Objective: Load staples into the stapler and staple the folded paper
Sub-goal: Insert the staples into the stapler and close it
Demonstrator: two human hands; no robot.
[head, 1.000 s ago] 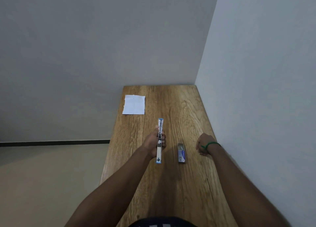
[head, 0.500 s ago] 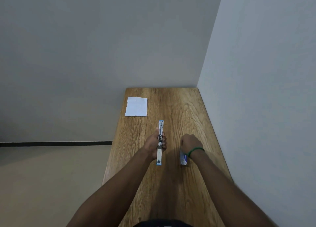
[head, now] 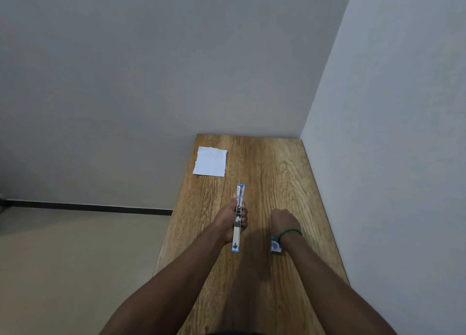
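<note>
Your left hand (head: 229, 221) grips the stapler (head: 236, 233), hold it level; right hand (head: 285, 220) over the staple box (head: 276, 247), can't tell its grip, pinch gently

A wooden table (head: 277, 163) fills a corner, its far end against a grey wall (head: 151, 69), its right edge along a paler wall (head: 403, 132). A dark baseboard (head: 88, 207) borders the beige floor (head: 75, 271).

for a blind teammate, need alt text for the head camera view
A person's left hand grips a stapler opened out long over a wooden table, while the right hand, a green band at its wrist, covers most of a small staple box; its fingers are hidden. A folded white paper lies at the table's far left corner.
</note>
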